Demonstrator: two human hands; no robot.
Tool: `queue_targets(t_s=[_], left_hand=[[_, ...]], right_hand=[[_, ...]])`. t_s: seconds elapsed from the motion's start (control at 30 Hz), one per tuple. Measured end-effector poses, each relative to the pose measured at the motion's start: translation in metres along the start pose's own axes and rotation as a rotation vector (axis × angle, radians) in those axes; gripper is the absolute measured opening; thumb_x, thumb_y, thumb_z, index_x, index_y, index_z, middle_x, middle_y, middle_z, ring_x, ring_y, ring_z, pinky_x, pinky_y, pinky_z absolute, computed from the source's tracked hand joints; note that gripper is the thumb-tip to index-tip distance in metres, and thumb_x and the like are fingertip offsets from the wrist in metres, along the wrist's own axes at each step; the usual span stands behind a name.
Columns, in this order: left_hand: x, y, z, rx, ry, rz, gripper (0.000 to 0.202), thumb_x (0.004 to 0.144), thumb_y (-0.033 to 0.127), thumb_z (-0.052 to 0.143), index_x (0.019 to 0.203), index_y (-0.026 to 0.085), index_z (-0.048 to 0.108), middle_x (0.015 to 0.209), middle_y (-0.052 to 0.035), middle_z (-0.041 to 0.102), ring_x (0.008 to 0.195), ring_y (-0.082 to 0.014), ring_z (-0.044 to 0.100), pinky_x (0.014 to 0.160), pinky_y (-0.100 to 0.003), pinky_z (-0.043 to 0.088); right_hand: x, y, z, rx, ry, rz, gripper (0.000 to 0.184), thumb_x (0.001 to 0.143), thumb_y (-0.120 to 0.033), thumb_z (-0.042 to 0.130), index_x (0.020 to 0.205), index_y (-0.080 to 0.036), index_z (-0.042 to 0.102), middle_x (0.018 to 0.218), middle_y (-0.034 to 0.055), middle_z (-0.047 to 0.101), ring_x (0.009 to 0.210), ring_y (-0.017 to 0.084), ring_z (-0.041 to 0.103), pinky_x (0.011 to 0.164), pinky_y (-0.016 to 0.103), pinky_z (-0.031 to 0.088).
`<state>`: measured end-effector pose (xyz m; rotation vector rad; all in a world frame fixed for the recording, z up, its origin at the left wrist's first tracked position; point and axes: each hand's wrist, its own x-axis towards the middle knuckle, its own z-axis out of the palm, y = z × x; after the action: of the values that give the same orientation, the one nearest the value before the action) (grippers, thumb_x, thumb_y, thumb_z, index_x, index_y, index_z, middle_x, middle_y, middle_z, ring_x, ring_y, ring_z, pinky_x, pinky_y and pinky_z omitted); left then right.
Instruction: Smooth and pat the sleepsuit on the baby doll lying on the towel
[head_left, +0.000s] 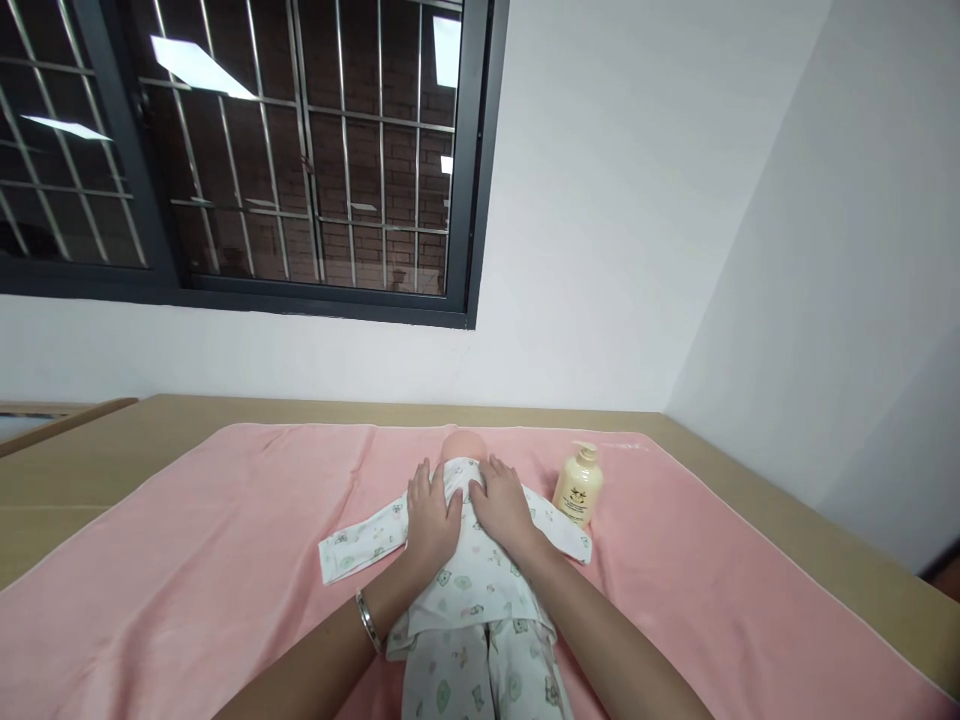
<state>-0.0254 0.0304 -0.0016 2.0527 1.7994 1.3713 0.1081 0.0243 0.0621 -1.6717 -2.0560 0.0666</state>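
Note:
A baby doll (463, 446) in a white printed top (480, 575) and matching trousers (450, 675) lies on a pink cloth (247, 560), its head away from me and its sleeves spread to both sides. My left hand (433, 520) rests open on the left side of the doll's upper body, fingers pointing toward the head. On the opposite side, my right hand (504, 505) lies flat with its fingers stretched out. Both palms press on the top, so the fabric under them is hidden. The doll's face does not show.
A pale yellow pump bottle (579, 487) stands just beyond the doll's right-hand sleeve. The cloth covers most of a wooden table (97, 460). Behind it rises a white wall (600, 220) with a dark-framed barred window (315, 295). Another wall runs along the right.

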Motion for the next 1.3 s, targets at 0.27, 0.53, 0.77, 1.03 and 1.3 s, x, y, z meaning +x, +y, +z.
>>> queue_targets(t_s=[0.27, 0.53, 0.77, 1.03, 1.3], left_hand=[[0.000, -0.001, -0.001, -0.009, -0.020, 0.004, 0.050, 0.094, 0.037, 0.037, 0.138, 0.016, 0.044, 0.152, -0.0158, 0.035, 0.144, -0.0297, 0.026, 0.118, -0.054, 0.022], [0.000, -0.001, 0.000, -0.011, -0.005, 0.029, 0.048, 0.095, 0.037, 0.035, 0.138, 0.016, 0.044, 0.150, -0.0157, 0.038, 0.143, -0.0295, 0.027, 0.118, -0.055, 0.023], [0.003, 0.007, -0.018, -0.075, 0.019, 0.132, 0.046, 0.093, 0.039, 0.041, 0.134, 0.017, 0.048, 0.152, -0.0148, 0.035, 0.144, -0.0315, 0.025, 0.115, -0.056, 0.027], [0.026, 0.073, -0.010, -0.514, -0.143, 0.102, 0.041, 0.098, 0.037, 0.031, 0.130, 0.020, 0.050, 0.134, -0.0098, 0.057, 0.127, -0.0208, 0.050, 0.112, -0.042, 0.038], [0.065, 0.125, 0.063, -0.473, -0.446, 0.041, 0.079, 0.068, -0.001, 0.043, 0.144, 0.022, 0.037, 0.143, -0.0113, 0.048, 0.122, -0.0191, 0.056, 0.094, -0.032, 0.051]], right_hand=[[-0.002, -0.003, -0.001, 0.035, -0.034, -0.040, 0.048, 0.094, -0.031, 0.038, 0.137, -0.013, 0.050, 0.145, 0.0152, 0.047, 0.135, 0.027, 0.039, 0.114, 0.044, 0.020], [-0.004, -0.005, -0.005, 0.053, 0.035, -0.081, 0.047, 0.092, -0.026, 0.041, 0.135, -0.012, 0.052, 0.142, 0.0151, 0.050, 0.134, 0.027, 0.039, 0.113, 0.044, 0.021], [0.000, 0.002, -0.060, 0.200, 0.025, -0.125, 0.048, 0.090, -0.028, 0.046, 0.135, -0.014, 0.054, 0.144, 0.0115, 0.049, 0.135, 0.022, 0.042, 0.110, 0.033, 0.030], [-0.009, 0.072, -0.160, 0.284, 0.260, 0.159, 0.050, 0.091, -0.031, 0.042, 0.138, -0.015, 0.051, 0.141, 0.0107, 0.053, 0.133, 0.023, 0.046, 0.111, 0.039, 0.033], [-0.028, 0.095, -0.186, 0.330, 0.270, 0.230, 0.050, 0.093, -0.036, 0.041, 0.138, -0.016, 0.052, 0.138, 0.0107, 0.055, 0.127, 0.023, 0.052, 0.107, 0.038, 0.038]])
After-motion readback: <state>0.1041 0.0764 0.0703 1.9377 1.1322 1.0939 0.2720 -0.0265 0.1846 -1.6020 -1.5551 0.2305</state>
